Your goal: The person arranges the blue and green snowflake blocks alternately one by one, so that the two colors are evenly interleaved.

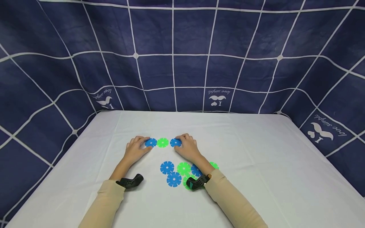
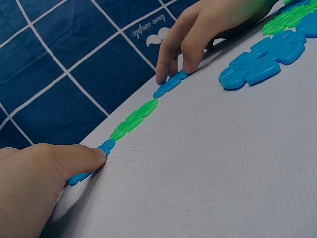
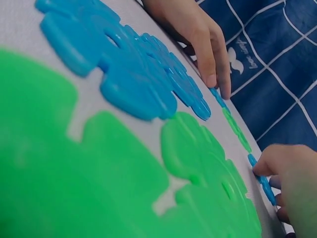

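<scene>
Three flat plastic discs with notched, petal-like rims lie in a row on the white table. My left hand (image 1: 133, 152) pinches the blue disc (image 1: 151, 142) at the left end, thumb and fingertips at its edges. Beside that one, touching or nearly so, is a green disc (image 1: 163, 142). At the right end my right hand (image 1: 188, 149) pinches another blue disc (image 1: 175, 142) between thumb and fingers. A small gap separates it from the green disc in the head view. In the left wrist view the left thumb (image 2: 91, 157) partly covers its disc.
Nearer the front is a loose cluster of several discs, among them a blue disc (image 1: 174, 180) and a green disc (image 1: 183, 168). The right forearm and black wrist camera (image 1: 196, 182) hide part of it. A navy checked cloth (image 1: 188, 69) hangs behind the white table (image 1: 251, 139).
</scene>
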`<state>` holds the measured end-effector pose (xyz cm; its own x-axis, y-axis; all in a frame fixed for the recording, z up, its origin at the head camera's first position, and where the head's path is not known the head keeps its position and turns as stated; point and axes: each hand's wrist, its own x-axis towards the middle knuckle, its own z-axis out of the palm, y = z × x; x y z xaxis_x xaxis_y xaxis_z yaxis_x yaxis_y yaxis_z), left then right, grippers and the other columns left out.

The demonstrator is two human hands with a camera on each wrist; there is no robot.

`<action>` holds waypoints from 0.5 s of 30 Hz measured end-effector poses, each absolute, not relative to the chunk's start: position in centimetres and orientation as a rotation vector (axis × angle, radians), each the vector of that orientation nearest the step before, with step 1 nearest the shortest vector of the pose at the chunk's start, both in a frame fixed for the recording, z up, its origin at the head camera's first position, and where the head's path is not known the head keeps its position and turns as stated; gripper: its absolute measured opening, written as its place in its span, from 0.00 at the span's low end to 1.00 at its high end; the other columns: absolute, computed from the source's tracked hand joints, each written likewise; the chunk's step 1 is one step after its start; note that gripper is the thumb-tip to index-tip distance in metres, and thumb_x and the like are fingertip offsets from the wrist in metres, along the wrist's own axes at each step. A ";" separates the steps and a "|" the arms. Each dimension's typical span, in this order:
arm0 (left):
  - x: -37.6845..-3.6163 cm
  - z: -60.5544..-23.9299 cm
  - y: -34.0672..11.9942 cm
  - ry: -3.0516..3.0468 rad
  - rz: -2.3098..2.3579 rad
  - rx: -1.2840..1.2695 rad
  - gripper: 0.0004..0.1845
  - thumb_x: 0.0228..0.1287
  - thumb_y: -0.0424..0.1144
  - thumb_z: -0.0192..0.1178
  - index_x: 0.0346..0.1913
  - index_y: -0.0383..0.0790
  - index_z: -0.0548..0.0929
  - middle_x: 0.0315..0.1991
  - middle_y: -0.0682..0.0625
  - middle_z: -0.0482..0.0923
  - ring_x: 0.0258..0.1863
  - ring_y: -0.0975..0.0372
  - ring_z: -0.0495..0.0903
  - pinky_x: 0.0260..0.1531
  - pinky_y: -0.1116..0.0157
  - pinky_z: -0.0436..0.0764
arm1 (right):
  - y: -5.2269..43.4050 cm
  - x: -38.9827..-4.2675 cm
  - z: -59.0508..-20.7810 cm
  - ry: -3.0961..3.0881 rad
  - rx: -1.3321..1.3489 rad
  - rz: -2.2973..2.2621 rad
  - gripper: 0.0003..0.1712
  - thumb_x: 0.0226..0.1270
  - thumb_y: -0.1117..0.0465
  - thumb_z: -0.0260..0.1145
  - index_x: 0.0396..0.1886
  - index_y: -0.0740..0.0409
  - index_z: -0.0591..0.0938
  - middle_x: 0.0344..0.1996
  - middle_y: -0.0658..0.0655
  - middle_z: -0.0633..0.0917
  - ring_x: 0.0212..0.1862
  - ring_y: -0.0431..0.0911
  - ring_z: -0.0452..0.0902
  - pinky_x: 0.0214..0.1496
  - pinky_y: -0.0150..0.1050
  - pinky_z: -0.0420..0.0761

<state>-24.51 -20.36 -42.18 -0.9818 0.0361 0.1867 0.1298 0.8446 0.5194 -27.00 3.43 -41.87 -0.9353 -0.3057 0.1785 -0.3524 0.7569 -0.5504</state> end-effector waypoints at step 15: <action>-24.5 -42.1 -20.3 -2.857 -0.813 -0.119 0.28 0.57 0.48 0.58 0.60 0.40 0.72 0.56 0.39 0.68 0.56 0.48 0.65 0.51 0.50 0.60 | 3.3 -26.9 -41.8 -2.847 0.552 0.916 0.24 0.56 0.50 0.60 0.54 0.50 0.76 0.52 0.55 0.74 0.53 0.49 0.67 0.50 0.44 0.63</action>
